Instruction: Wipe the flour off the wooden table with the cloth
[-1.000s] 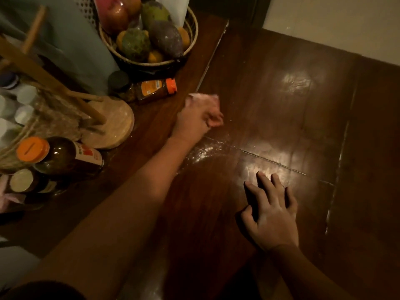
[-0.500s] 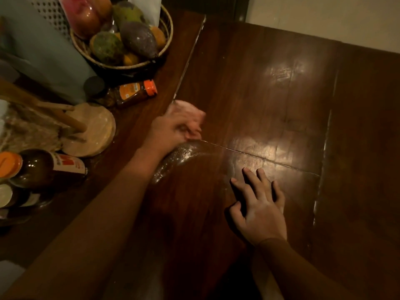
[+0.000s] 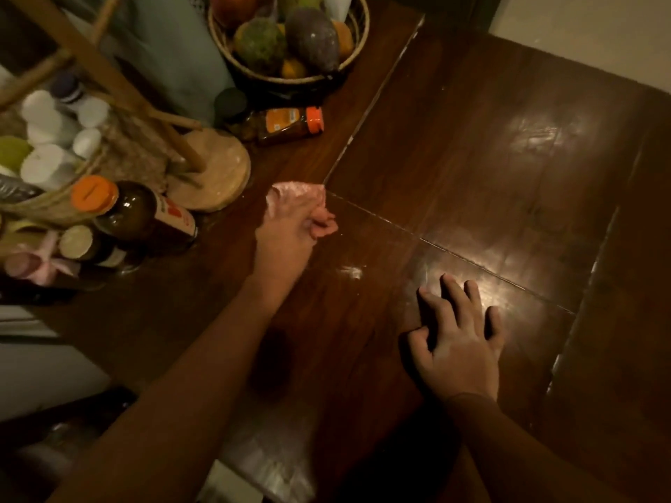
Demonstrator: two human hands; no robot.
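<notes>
Dim, warm light falls on one dark, glossy wooden table (image 3: pixel 490 183) whose boards meet at pale seams. Two hands are in view. Left hand (image 3: pixel 287 230) is closed around one pink cloth (image 3: pixel 296 194), a soft crumpled wad pressed to the table; part of it shows past the knuckles on the far side and a fold bulges out on the thumb side. One small white patch of flour (image 3: pixel 350 272) lies on the table just right of the left wrist, on the near side of the cloth and apart from it. Right hand (image 3: pixel 461 339) rests flat on the wood, fingers spread, holding nothing, well clear of the cloth. One woven basket (image 3: pixel 357 34) of round fruit stands at the far edge. Two orange-capped bottles are visible: one bottle (image 3: pixel 287 125) lying on its side, one dark glass bottle (image 3: pixel 141 212) nearer. One round wooden base (image 3: pixel 218 176) carries a slanted post. White caps at far left sit in what appears to be a rope basket; their count is unclear.
</notes>
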